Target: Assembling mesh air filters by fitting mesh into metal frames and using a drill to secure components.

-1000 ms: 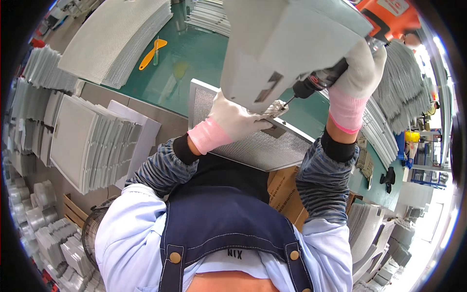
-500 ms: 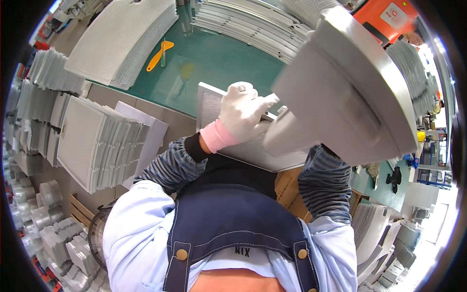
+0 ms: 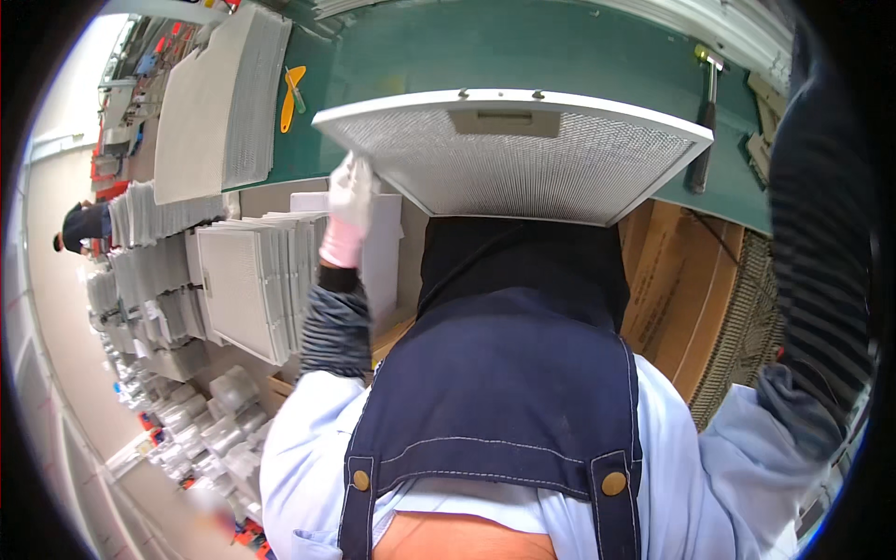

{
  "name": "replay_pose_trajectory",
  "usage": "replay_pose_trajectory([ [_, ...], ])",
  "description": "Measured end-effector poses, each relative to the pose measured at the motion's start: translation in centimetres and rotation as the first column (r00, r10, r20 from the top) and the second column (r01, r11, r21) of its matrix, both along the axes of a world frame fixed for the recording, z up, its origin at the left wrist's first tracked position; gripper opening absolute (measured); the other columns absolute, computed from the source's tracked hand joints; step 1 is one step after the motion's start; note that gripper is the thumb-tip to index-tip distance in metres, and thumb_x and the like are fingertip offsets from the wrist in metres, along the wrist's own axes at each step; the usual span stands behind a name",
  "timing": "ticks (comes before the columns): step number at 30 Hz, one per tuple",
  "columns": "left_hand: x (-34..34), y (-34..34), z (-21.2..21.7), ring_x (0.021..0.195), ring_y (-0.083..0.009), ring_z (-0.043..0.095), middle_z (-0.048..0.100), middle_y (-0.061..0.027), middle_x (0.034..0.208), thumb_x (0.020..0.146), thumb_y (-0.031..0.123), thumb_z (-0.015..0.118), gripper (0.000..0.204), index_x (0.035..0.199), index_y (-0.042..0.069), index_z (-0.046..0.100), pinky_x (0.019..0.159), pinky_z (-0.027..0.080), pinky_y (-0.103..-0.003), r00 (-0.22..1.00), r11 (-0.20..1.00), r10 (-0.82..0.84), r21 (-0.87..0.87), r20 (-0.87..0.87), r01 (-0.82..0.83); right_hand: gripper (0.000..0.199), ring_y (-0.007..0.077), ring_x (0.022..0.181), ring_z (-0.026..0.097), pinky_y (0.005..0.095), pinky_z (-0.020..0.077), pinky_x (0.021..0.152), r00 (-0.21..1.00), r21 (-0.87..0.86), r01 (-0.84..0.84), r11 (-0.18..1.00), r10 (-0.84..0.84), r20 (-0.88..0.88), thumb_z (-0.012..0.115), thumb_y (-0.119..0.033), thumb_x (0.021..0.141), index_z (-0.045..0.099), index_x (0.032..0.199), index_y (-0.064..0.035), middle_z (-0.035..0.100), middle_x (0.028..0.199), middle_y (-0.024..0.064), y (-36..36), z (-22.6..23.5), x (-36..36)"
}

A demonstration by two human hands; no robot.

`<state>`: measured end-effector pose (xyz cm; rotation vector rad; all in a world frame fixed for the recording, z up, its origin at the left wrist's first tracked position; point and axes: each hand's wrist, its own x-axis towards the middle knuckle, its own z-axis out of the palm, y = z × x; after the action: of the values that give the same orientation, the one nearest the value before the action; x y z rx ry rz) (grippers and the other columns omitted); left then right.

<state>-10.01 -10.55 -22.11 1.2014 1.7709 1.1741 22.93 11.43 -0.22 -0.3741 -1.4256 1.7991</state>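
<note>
A white-framed metal mesh filter (image 3: 523,173) lies tilted between the green workbench and my lap. Its far edge carries small metal clips and a recessed grip (image 3: 507,122). My left hand (image 3: 351,198), in a white glove with a pink cuff, is at the left side of the filter, fingers closed on its edge and slightly blurred. My right arm (image 3: 821,224), in a dark striped sleeve, reaches up along the right rim of the picture; the hand itself is out of sight.
On the green bench (image 3: 392,56) lie a yellow scraper (image 3: 291,101) and a hammer (image 3: 707,121). Mesh sheets (image 3: 210,112) are stacked at the far left, with upright filters (image 3: 252,289) below. A cardboard box (image 3: 677,280) stands at right; another person (image 3: 84,227) is far left.
The large grey tool on the right has gone from view, and my right arm has swung up and outward. My left hand has shifted from the filter's middle to its left edge.
</note>
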Motion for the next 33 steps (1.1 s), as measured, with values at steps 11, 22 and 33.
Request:
replay_pose_trajectory([
  [11,3.4,-5.9,-9.9,0.069,-0.0191,0.045,0.057,-0.0085,0.081,0.102,0.032,0.044,0.039,0.093,-0.004,0.055,0.067,0.043,-0.033,0.989,0.997,0.052,-0.055,-0.142,-0.06,0.02,0.0091,0.074,0.058,0.0227,0.0464,0.068,0.949,0.081,0.043,0.996,-0.066,0.309,0.057,-0.017,0.089,0.063,0.099,0.0,0.063,0.084,0.0021,-3.6,-9.5,7.5],
  [22,3.1,-1.2,11.2,0.093,-0.0137,0.061,0.066,-0.0041,0.092,0.081,-0.005,0.059,0.022,0.101,0.0,0.066,0.086,0.048,-0.029,0.805,0.95,0.268,0.283,-0.529,-0.13,0.024,0.01,0.089,0.057,0.0239,0.0458,0.081,0.599,0.292,-0.104,0.951,-0.174,0.782,0.056,-0.001,0.087,0.06,0.11,0.0032,0.062,0.101,0.0038,-6.6,-8.4,15.9],
  [33,6.3,8.2,27.0,0.074,-0.0098,0.058,0.062,-0.0057,0.082,0.091,0.026,0.065,0.032,0.108,-0.001,0.064,0.07,0.047,-0.023,0.398,0.872,-0.13,0.086,-0.908,0.481,0.028,0.0269,0.08,0.061,0.0354,0.0494,0.078,0.395,0.556,-0.049,0.829,-0.495,0.774,0.064,-0.011,0.084,0.064,0.11,-0.0005,0.066,0.086,0.0143,-5.7,-20.9,11.4],
])
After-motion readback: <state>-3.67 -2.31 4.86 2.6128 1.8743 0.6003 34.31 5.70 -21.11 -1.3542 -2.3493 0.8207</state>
